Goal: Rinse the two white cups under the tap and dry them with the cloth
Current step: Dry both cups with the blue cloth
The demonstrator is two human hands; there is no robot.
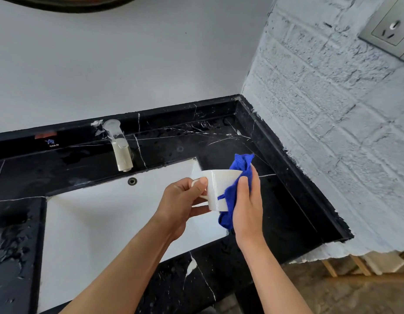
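The drying step is in hand, judging by the cloth on the cup and the dry spout. At the left of the counter (13, 234), black stone with thin white veins, water beads lie scattered. The white basin (101, 214), smooth and rectangular, is sunk into it, and the pale metal tap (119, 150) stands at the back edge with no stream showing. Over the basin's right edge, the left hand (185, 200) grips the handle of a white cup (217, 189), thumb on top, fingers curled beneath; the cup is glossy ceramic, tapering toward its base, tipped on its side with the mouth facing right. The right hand (248, 200) pinches a blue cloth (237, 189), nubbly and crumpled, against the cup's rim and outer wall. Only one cup is visible. Next, I judge, the cloth must work round the wall and inside, the left hand turning the cup.
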